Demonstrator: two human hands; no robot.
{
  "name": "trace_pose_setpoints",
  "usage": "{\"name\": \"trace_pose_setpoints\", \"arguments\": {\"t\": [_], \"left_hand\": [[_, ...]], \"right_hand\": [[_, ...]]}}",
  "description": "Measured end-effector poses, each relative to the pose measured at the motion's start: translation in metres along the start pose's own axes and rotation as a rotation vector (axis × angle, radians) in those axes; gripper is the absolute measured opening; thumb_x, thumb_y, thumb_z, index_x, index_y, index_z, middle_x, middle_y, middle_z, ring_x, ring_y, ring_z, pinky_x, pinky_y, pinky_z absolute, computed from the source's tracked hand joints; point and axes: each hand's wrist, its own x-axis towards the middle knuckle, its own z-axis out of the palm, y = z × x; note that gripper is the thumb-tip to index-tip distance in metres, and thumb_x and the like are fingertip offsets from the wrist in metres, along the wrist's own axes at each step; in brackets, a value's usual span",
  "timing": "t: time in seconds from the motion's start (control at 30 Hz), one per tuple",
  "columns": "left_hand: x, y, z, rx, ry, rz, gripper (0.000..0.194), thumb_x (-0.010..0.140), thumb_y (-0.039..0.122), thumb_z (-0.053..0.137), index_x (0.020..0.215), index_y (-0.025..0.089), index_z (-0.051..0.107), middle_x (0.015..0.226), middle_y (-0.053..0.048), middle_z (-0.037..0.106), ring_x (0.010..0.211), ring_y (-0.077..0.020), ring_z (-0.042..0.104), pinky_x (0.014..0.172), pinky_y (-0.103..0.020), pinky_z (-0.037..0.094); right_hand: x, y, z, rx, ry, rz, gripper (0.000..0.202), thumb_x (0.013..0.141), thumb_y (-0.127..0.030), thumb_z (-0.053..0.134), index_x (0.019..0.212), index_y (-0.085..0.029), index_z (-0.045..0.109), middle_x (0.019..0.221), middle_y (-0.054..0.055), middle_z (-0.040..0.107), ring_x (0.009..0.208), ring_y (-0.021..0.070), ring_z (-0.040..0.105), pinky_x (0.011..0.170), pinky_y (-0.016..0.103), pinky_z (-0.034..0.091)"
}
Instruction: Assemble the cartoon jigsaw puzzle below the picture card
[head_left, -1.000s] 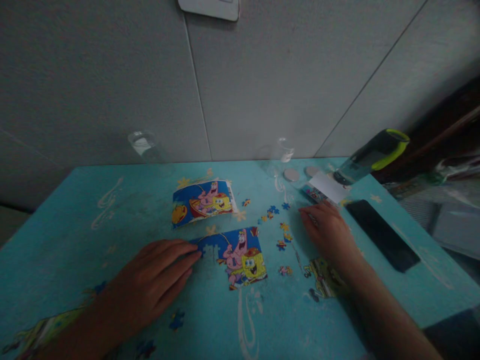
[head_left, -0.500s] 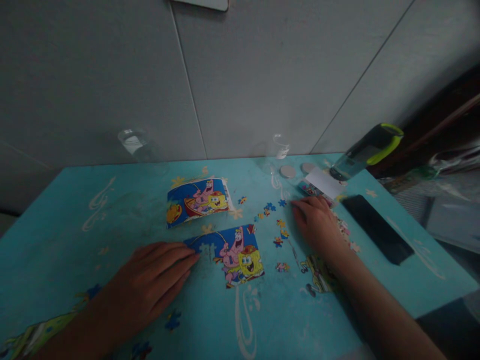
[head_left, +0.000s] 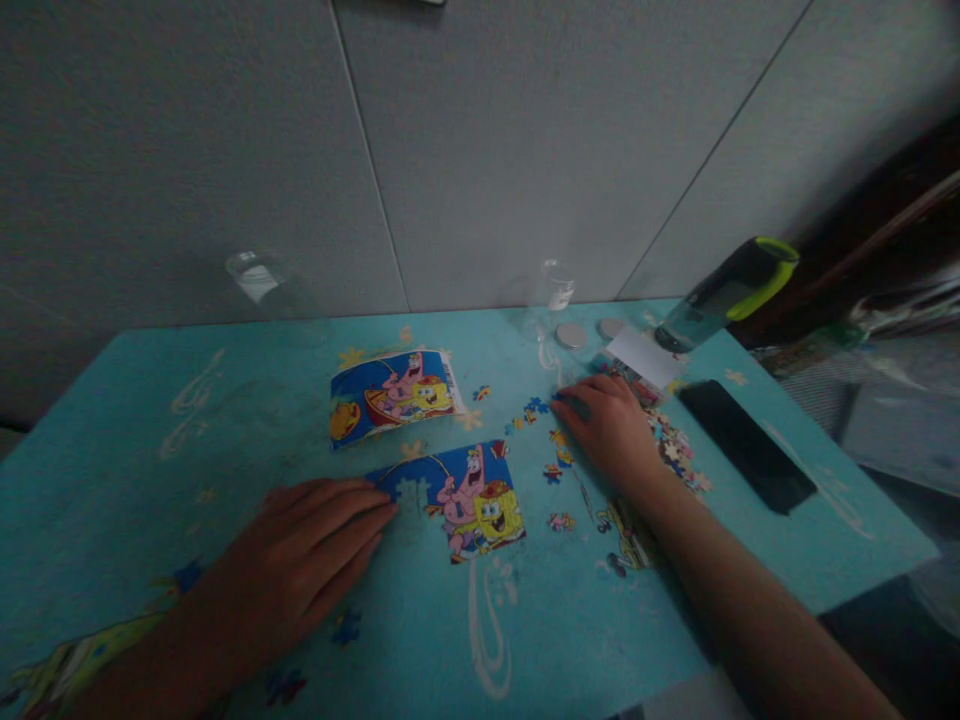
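- My right hand point(head_left: 611, 422) has reached a loose blue piece point(head_left: 556, 396), now graspable; I can't tell if pinched.
- My left hand point(head_left: 315, 548), fingers together, rests at the puzzle's point(head_left: 486, 500) left.

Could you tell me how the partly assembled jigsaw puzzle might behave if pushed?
The partly assembled jigsaw puzzle would probably slide readily, looking thin and flat on the table. It might break apart at its narrow blue strip, which has gaps below.

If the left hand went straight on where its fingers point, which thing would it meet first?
Most likely the partly assembled puzzle: the left hand overlaps its left end in this view, though actual touch is unclear.
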Motion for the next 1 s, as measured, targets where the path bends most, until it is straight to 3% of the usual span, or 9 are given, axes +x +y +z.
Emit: {"name": "trace_pose_setpoints", "arguments": {"t": [0.47,0.6,0.7,0.83,1.0], "left_hand": [[0.002,-0.002,0.000,-0.050,0.024,-0.017,0.036,0.099,0.021,0.057,0.134,0.024,0.065,0.128,-0.005,0.068,0.118,-0.0228,0.063,0.103,-0.042,0.050],[0.003,0.000,-0.001,-0.048,0.023,-0.024,0.033,0.099,0.021,0.057,0.131,0.025,0.066,0.127,-0.005,0.069,0.117,-0.0233,0.063,0.101,-0.043,0.051],[0.007,0.003,-0.004,-0.050,0.022,-0.032,0.034,0.100,0.021,0.056,0.132,0.026,0.066,0.126,-0.005,0.069,0.115,-0.0230,0.064,0.101,-0.044,0.051],[0.010,0.006,-0.007,-0.056,0.027,-0.043,0.036,0.101,0.020,0.054,0.136,0.026,0.064,0.125,-0.005,0.069,0.114,-0.0227,0.064,0.099,-0.044,0.052],[0.009,0.006,-0.007,-0.069,0.018,-0.051,0.036,0.101,0.020,0.054,0.136,0.027,0.064,0.125,-0.005,0.069,0.114,-0.0230,0.063,0.099,-0.045,0.052]], "right_hand": [[0.002,0.002,-0.008,0.100,-0.051,-0.021,0.025,0.096,-0.032,0.059,0.107,-0.021,0.079,0.103,0.012,0.073,0.101,0.0312,0.063,0.095,0.051,0.049],[-0.003,-0.003,-0.019,0.171,-0.069,-0.021,0.022,0.096,-0.032,0.059,0.102,-0.022,0.078,0.100,0.009,0.075,0.095,0.0267,0.068,0.089,0.045,0.053],[-0.009,-0.008,-0.031,0.328,-0.167,0.006,0.016,0.094,-0.035,0.064,0.096,-0.025,0.077,0.097,0.004,0.077,0.087,0.0220,0.070,0.081,0.039,0.055],[-0.015,-0.009,-0.040,0.425,-0.370,-0.018,0.014,0.090,-0.039,0.071,0.098,-0.029,0.077,0.100,0.002,0.077,0.091,0.0221,0.071,0.079,0.037,0.055],[-0.018,-0.005,-0.037,0.451,-0.437,-0.071,0.018,0.086,-0.041,0.076,0.100,-0.029,0.076,0.097,0.003,0.076,0.089,0.0225,0.071,0.082,0.041,0.057]]}}
